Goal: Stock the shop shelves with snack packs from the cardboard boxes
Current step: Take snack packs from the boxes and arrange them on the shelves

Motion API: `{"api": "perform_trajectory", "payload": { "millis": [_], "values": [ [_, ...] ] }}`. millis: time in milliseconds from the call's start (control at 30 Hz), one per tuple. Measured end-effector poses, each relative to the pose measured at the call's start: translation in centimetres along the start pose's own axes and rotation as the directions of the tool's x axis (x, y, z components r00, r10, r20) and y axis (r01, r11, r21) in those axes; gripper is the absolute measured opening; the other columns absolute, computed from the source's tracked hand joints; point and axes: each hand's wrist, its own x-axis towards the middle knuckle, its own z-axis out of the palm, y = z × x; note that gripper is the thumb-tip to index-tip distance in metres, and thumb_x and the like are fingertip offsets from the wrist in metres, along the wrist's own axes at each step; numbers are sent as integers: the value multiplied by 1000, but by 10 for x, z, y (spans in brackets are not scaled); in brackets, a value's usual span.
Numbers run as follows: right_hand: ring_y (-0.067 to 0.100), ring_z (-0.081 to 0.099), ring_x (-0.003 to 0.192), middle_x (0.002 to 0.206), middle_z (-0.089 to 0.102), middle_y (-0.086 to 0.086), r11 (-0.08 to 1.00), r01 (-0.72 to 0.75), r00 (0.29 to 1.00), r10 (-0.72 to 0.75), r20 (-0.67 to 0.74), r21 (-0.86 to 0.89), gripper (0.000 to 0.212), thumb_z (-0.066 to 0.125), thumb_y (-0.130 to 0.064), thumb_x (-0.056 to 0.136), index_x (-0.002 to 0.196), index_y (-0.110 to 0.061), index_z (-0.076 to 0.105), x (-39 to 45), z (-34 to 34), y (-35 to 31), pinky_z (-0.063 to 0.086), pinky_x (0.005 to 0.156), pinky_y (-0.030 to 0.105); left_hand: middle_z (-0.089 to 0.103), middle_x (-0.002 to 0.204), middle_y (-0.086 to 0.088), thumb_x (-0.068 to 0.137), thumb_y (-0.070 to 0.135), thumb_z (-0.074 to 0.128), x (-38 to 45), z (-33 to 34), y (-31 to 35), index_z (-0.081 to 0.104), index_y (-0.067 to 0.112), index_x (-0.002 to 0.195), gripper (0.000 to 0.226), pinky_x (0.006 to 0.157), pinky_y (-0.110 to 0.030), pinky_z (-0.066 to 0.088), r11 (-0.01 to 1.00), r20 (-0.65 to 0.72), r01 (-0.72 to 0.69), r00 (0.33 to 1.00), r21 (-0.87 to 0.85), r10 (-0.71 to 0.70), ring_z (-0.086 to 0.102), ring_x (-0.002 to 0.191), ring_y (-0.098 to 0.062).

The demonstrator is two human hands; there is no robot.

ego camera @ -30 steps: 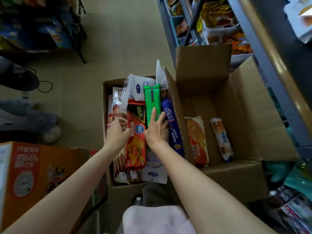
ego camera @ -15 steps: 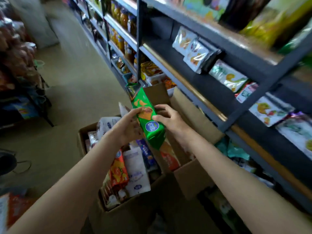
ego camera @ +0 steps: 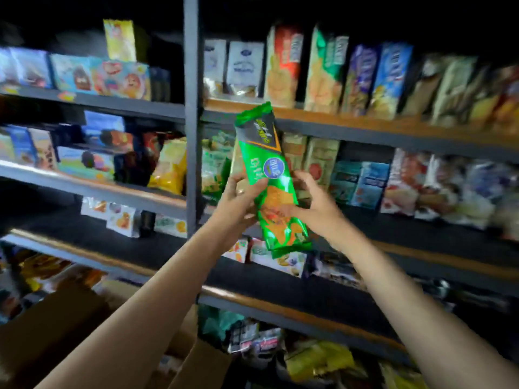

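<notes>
A: What's different from a second ago?

B: Back then both hands were down in the cardboard box, reaching for the green pack (ego camera: pixel 265 178). Now it is lifted clear and held up in front of the shelves, tilted slightly, top end toward the upper shelf (ego camera: pixel 365 123). The left hand (ego camera: pixel 238 196) grips its left edge, thumb across the front; the right hand (ego camera: pixel 311 202) holds the lower right side, fingers curled behind it.

A: So picking is finished?

B: I'd judge so. Placing is what remains.

A: Where could it go?

B: The upper shelf has a row of tall upright packs (ego camera: pixel 325 71), including one that looks green like this, with dark gaps between some of them. The middle shelf (ego camera: pixel 421 228) behind the pack is crowded. The lower shelf (ego camera: pixel 140 248) shows plenty of bare dark board.

A: Anything in the way?

B: The upright post (ego camera: pixel 192 136) stands just left of the pack, and the upper shelf's front lip is near its top. A box corner (ego camera: pixel 56 327) sits low left, well apart.
</notes>
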Motion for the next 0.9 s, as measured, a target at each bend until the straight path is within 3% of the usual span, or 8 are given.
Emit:
{"api": "perform_trajectory", "payload": {
  "millis": [100,200,333,433,533,700,800,900],
  "values": [
    [14,51,116,115,54,-7,999,-16,1000,16,4,-51,61,69,0,80,134,-13,43,-13,-93,22,37,90,11,61,87,-5,83,12,61,15,76,-8,45,22,99,25,57,-24,49,997,177,66,983,-50,-57,58,63,-16],
    [14,43,128,139,44,-1,950,97,973,-154,-174,-298,71,65,-6,84,143,-22,29,-24,-174,39,37,106,33,61,84,-1,82,2,62,24,171,-13,42,24,81,29,53,-22,46,999,215,2,977,-47,8,57,63,-13],
    [30,36,128,141,36,11,684,42,871,-382,-308,-728,80,74,-32,76,143,-20,31,-49,-265,48,36,103,43,59,88,-6,81,-1,63,22,305,-11,42,21,84,31,52,-24,49,985,277,-152,946,-81,169,59,69,-16],
    [42,46,112,129,46,22,429,-160,778,-499,-381,-889,98,83,-45,57,137,-20,31,-61,-325,69,42,90,51,57,90,-12,80,-1,66,24,385,-12,41,18,86,32,71,-41,54,938,290,-344,895,-34,339,60,82,-27],
    [41,45,114,129,43,22,505,-158,732,-517,-444,-849,93,82,-34,64,132,-25,21,-57,-377,85,49,84,51,56,105,-21,80,1,68,25,437,-9,39,15,91,35,78,-50,52,875,358,-484,822,32,442,58,85,-24],
    [39,46,116,128,40,23,570,-40,574,-659,-485,-821,78,80,-25,71,128,-24,26,-39,-441,110,51,77,40,53,107,0,81,10,69,44,480,2,41,16,100,35,75,-17,47,717,520,-687,659,121,544,53,86,-5],
    [36,46,117,127,40,22,621,-75,581,-608,-541,-780,78,80,-27,72,127,-24,25,-18,-467,133,51,85,44,53,111,-1,86,17,64,69,489,0,43,15,106,29,78,-23,46,755,511,-628,720,191,469,52,90,-11],
    [32,47,112,124,40,17,638,-176,640,-505,-580,-750,76,76,-33,75,134,-15,31,-2,-478,155,53,79,41,53,100,-2,90,10,55,100,494,-6,45,18,96,14,70,-21,43,826,455,-521,802,214,388,53,88,-14]
  ]
}}
